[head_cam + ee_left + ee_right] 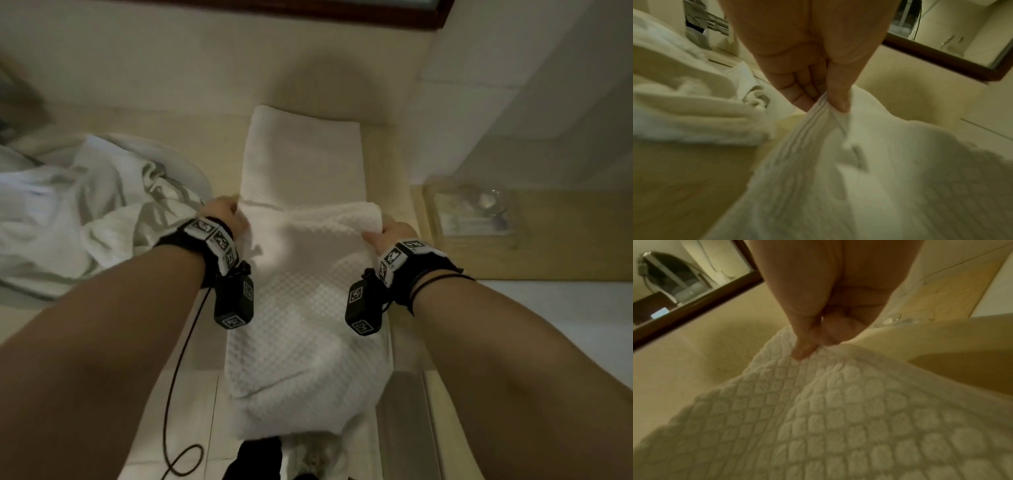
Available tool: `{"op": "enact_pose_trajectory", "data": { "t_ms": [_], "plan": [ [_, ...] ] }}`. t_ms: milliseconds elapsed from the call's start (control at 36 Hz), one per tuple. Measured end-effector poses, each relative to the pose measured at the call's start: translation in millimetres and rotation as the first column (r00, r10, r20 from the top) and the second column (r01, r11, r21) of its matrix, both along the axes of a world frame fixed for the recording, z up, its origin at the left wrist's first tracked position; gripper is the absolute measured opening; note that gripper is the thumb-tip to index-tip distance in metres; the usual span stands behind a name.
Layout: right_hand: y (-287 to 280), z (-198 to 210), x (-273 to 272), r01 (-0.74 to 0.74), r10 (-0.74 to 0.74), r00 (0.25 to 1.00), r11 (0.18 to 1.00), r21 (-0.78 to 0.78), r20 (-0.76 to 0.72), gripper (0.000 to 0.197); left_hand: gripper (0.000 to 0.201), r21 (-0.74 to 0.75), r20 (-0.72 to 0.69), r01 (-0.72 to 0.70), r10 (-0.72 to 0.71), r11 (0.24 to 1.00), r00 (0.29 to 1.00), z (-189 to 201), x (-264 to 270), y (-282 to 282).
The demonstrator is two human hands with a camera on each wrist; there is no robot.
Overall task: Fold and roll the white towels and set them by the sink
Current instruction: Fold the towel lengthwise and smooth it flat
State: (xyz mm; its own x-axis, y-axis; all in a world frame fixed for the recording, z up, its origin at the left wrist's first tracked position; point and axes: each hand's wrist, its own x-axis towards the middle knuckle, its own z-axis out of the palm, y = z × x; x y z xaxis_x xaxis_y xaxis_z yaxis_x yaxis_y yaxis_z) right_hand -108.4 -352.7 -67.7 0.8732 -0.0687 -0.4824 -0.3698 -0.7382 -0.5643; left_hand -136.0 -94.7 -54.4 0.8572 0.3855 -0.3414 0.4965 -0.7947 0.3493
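Observation:
A long white waffle-weave towel (301, 308) lies lengthwise on the cream counter (383, 164) and hangs over its front edge. Its near part is lifted and folded toward the far end. My left hand (224, 214) pinches the fold's left corner between thumb and fingers; the left wrist view shows my left hand (826, 100) bunching the ribbed hem of the towel (838, 178). On the right corner my right hand (390, 233) does the same. In the right wrist view my right hand (812, 344) pinches the towel (838, 410) edge.
A crumpled heap of white towels (85, 212) lies on the counter to the left. A clear glass tray (476, 212) sits on a wooden ledge to the right. A dark-framed mirror (308, 10) runs along the back wall. A black cable (178, 394) hangs from my left wrist.

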Motion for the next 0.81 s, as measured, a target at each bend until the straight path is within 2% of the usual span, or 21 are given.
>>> {"op": "enact_pose_trajectory", "data": {
  "t_ms": [83, 139, 194, 250, 306, 361, 417, 500, 556, 611, 722, 806],
  "plan": [
    [9, -1, 26, 0.170, -0.191, 0.974, 0.971, 0.170, 0.121, 0.029, 0.024, -0.033, 0.082, -0.026, 0.029, 0.999, 0.996, 3, 41, 9],
    [17, 2, 44, 0.231, -0.263, 0.954, 0.952, 0.202, 0.145, 0.028, 0.027, -0.080, 0.149, -0.056, 0.067, 0.995, 0.987, 3, 63, 15],
    [23, 5, 53, 0.229, -0.257, 0.950, 0.960, 0.163, 0.179, 0.036, 0.031, -0.122, 0.185, -0.088, 0.110, 0.989, 0.977, 1, 76, 18],
    [29, 5, 53, 0.225, -0.256, 0.948, 0.959, 0.175, 0.187, 0.054, 0.037, -0.183, 0.184, -0.127, 0.161, 0.975, 0.970, -3, 80, 16],
    [33, 0, 42, 0.162, -0.190, 0.963, 0.975, 0.155, 0.188, 0.064, 0.053, -0.205, 0.174, -0.114, 0.151, 0.972, 0.973, -10, 74, 12],
    [35, -6, 28, 0.090, -0.094, 0.972, 0.995, 0.031, 0.213, 0.061, 0.060, -0.106, 0.201, -0.070, 0.091, 0.992, 0.975, -15, 60, 5],
    [33, -9, 16, 0.081, -0.061, 0.974, 0.993, -0.085, 0.218, 0.054, 0.058, 0.023, 0.227, -0.013, 0.007, 1.000, 0.974, -19, 46, 1],
    [22, -10, -3, 0.059, -0.055, 0.998, 0.990, -0.130, 0.036, 0.052, 0.044, 0.108, 0.082, 0.111, -0.120, 0.988, 0.989, -20, 26, -3],
    [12, -4, -19, -0.022, 0.006, 0.994, 0.989, -0.147, -0.111, 0.048, 0.030, 0.067, -0.013, 0.156, -0.156, 0.985, 0.988, -16, 12, -8],
    [1, 7, -38, -0.117, 0.072, 0.970, 0.975, -0.190, -0.231, 0.046, 0.026, 0.004, -0.083, 0.194, -0.193, 0.981, 0.978, -17, -5, -15],
    [-10, 21, -68, -0.169, 0.085, 0.951, 0.948, -0.271, -0.298, 0.059, 0.024, -0.103, -0.155, 0.173, -0.187, 0.980, 0.970, -22, -46, -26],
    [-10, 25, -85, -0.303, 0.190, 0.927, 0.887, -0.349, -0.322, 0.059, 0.032, -0.113, -0.181, 0.122, -0.141, 0.986, 0.973, -22, -75, -31]
  ]
}}
